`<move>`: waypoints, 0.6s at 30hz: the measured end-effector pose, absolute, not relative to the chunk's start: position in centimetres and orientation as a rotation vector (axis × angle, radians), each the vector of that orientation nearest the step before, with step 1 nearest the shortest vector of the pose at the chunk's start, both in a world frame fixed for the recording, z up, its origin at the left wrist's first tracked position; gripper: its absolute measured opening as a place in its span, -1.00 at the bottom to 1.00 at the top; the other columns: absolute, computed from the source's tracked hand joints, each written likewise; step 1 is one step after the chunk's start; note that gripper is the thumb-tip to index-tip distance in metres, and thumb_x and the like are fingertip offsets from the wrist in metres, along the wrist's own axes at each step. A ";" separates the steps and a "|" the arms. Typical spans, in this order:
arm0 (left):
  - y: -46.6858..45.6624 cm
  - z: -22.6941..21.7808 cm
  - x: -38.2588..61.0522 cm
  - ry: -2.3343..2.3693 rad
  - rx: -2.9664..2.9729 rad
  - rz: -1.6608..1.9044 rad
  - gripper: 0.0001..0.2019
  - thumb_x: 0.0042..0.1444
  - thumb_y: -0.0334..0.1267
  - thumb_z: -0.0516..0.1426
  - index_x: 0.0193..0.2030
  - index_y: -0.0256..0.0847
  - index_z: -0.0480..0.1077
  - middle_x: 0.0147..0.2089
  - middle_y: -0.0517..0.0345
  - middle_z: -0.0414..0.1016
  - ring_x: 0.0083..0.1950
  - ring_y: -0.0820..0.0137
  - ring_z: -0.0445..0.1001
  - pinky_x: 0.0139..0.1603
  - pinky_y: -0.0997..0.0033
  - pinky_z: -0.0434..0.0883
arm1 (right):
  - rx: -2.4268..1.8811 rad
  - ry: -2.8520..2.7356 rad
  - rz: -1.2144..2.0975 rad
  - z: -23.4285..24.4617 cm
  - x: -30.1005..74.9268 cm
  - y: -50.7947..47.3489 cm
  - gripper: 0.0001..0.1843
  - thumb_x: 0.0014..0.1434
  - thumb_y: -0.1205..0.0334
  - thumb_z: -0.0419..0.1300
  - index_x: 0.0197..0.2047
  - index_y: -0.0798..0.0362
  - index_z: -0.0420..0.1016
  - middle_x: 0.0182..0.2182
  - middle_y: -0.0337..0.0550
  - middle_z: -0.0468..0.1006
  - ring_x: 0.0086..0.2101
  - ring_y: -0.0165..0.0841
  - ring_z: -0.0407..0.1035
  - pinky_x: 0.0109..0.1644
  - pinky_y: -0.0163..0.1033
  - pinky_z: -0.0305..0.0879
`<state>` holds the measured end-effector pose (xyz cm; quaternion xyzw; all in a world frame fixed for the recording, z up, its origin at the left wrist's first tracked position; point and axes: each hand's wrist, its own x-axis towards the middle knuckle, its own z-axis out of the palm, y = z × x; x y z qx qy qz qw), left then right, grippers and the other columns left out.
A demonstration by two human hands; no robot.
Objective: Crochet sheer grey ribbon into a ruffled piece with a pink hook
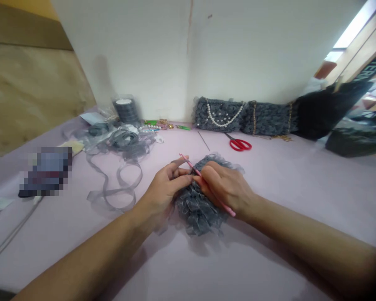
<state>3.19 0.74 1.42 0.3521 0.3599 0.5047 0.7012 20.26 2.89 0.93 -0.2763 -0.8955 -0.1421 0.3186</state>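
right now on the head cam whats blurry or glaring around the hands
Head view: the left hand, right hand and pink crochet hook look fairly sharp, with soft shadows on the lilac tablecloth; a bright strip of light at top right is blown out; the wide lens bends the wall; a pixelated block hides something at left.

Even daylight from the upper-right window (354,29); edges bow, corners blur softly.

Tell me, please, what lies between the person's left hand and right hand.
In the head view, a pink crochet hook and a grey ribbon crochet piece lie between the left hand and the right hand.
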 end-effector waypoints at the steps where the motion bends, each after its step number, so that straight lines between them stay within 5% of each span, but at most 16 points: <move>1: 0.8 1.4 3.1 0.788 0.761 1.105 -0.47 -0.08 -0.44 0.29 0.10 -0.25 0.37 -0.34 0.24 0.47 -0.36 0.52 0.45 -0.29 0.52 0.33 | -0.690 -2.346 -0.313 0.8 20.4 3.1 -0.71 0.36 0.29 -0.03 -0.45 0.04 0.16 -0.53 -0.22 0.30 -0.57 -0.45 0.13 -0.55 -0.33 0.00; 7: 1.4 1.7 1.7 0.764 0.794 1.025 -0.31 -0.09 -0.43 0.34 0.24 -0.22 0.28 -0.35 0.31 0.38 -0.32 0.57 0.40 -0.20 0.54 0.29 | -0.497 -2.323 0.241 1.2 21.8 3.9 -0.84 0.30 0.31 0.06 -0.35 0.04 0.24 -0.35 -0.10 0.44 -0.41 -0.42 0.33 -0.38 -0.33 0.29; 18: 2.0 2.4 0.0 0.839 0.943 0.864 -0.22 -0.09 -0.36 0.35 0.31 -0.14 0.20 -0.32 0.25 0.43 -0.35 0.52 0.40 -0.28 0.48 0.24 | -0.453 -2.495 0.412 4.4 23.1 3.7 -0.89 0.30 0.38 0.08 -0.28 0.04 0.36 -0.16 -0.07 0.52 -0.29 -0.44 0.42 -0.25 -0.34 0.33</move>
